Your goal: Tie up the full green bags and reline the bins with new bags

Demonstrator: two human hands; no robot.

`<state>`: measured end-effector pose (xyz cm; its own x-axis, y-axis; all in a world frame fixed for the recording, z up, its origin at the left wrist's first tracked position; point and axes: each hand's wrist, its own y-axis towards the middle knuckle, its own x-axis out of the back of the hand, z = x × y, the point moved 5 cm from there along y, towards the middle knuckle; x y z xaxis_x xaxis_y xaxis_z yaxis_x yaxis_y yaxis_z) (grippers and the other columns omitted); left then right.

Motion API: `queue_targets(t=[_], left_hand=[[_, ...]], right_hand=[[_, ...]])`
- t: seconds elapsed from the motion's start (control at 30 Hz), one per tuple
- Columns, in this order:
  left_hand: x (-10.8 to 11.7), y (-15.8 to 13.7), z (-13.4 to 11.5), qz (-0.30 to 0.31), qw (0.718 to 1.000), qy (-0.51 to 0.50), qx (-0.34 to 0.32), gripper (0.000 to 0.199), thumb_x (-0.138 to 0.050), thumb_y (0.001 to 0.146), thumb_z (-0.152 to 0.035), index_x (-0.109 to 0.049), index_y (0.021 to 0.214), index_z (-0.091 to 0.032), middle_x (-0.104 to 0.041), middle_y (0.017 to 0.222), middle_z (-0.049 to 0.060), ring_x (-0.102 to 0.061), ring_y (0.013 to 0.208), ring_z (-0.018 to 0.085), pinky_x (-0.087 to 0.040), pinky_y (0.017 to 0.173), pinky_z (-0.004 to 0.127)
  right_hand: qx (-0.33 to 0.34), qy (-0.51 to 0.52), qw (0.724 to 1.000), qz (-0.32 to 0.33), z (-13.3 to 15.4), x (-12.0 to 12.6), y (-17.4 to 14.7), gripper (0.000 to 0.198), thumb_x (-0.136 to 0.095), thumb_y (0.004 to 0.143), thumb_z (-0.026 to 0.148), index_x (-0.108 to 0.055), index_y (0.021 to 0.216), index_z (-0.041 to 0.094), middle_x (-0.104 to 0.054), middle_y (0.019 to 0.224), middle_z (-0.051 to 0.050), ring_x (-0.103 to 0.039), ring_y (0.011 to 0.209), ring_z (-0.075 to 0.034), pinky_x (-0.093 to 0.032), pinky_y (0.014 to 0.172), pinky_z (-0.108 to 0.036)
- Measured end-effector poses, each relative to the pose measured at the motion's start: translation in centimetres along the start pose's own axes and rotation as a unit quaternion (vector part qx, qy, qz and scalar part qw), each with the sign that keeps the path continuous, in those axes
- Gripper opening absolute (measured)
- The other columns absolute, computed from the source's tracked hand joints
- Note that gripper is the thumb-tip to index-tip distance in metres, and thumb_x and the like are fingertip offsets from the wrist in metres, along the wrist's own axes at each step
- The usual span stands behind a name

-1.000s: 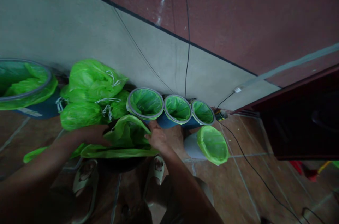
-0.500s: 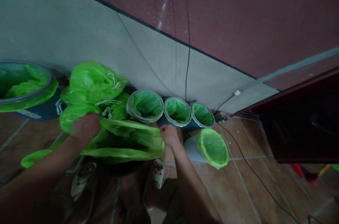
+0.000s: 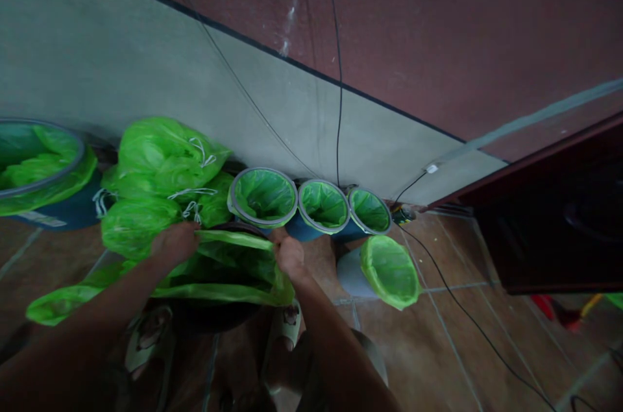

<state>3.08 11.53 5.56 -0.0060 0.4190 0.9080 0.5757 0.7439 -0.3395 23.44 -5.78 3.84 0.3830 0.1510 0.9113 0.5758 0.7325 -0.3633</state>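
Note:
A thin green garbage bag (image 3: pixel 214 293) is stretched between my hands with its mouth spread wide. My left hand (image 3: pixel 176 244) is closed on the far left part of its rim, and my right hand (image 3: pixel 291 253) grips the right end. Beneath the bag, between my feet, stands a dark trash can (image 3: pixel 209 318), mostly covered by the plastic. Whether the bag's bottom reaches into the can is hidden. Just beyond my left hand lie several tied green garbage bags (image 3: pixel 160 156) with white strings.
Several lined bins stand along the wall, including a middle bin (image 3: pixel 298 199) and a large blue bin (image 3: pixel 43 211) at far left. A pale bin (image 3: pixel 353 272) with a green liner is right of my hand. A black cable (image 3: pixel 467 315) crosses the tiled floor.
Both hands have moved closer together and slightly lower, so the bag's mouth is narrower and hangs nearer the dark can. The view has shifted slightly.

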Motion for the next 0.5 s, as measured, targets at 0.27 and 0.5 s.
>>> queue_targets(t=[0.27, 0.5], left_hand=[[0.6, 1.8, 0.5, 0.020, 0.997, -0.066, 0.027, 0.044, -0.033, 0.094, -0.032, -0.070, 0.092, -0.009, -0.071, 0.083, 0.010, -0.064, 0.078, 0.019, -0.044, 0.069, 0.025], [-0.3, 3.8, 1.3, 0.006, 0.997, -0.075, 0.026, 0.040, -0.034, 0.093, -0.031, -0.068, 0.082, -0.013, -0.070, 0.077, 0.007, -0.064, 0.076, 0.019, -0.046, 0.066, 0.024]], right_hand=[[0.006, 0.109, 0.994, -0.019, 1.0, 0.1, 2.4, 0.030, -0.048, 0.098, 0.024, -0.076, 0.105, 0.019, -0.076, 0.105, -0.005, -0.069, 0.096, -0.015, -0.048, 0.081, -0.019], [-0.029, 0.118, 0.992, -0.026, 1.2, -0.7, 4.3, 0.031, -0.046, 0.098, 0.024, -0.076, 0.106, 0.018, -0.076, 0.104, -0.008, -0.068, 0.094, -0.015, -0.047, 0.079, -0.020]])
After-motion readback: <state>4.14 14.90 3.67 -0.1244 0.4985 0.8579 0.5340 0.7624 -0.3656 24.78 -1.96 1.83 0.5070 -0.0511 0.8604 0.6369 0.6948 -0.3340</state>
